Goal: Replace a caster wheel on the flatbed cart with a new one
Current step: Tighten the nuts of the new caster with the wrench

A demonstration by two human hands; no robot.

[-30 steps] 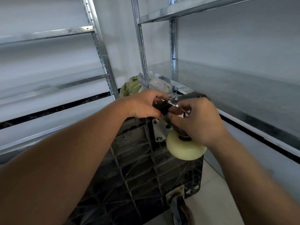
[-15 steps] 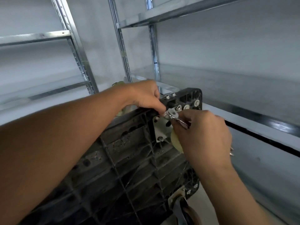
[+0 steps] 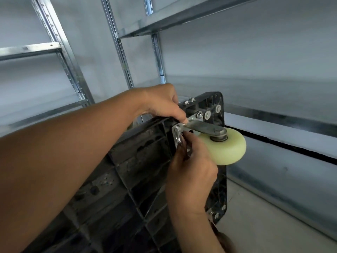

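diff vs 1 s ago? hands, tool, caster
The right hand came off the cream wheel, now in full view, and dropped to the lower left corner of the caster's mounting plate, working the small metal tool there. The left hand stays at the plate's upper edge, fingertips pinched. The upturned flatbed cart remains against the metal shelving; the camera shifted.

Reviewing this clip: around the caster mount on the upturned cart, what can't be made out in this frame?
- Head view: what the right hand grips at the caster plate; its curled fingers cover the tool.
- Left hand fingertips at the cart edge: what they pinch is too small.
- Lower caster: hidden behind the right forearm, cut by the bottom edge.
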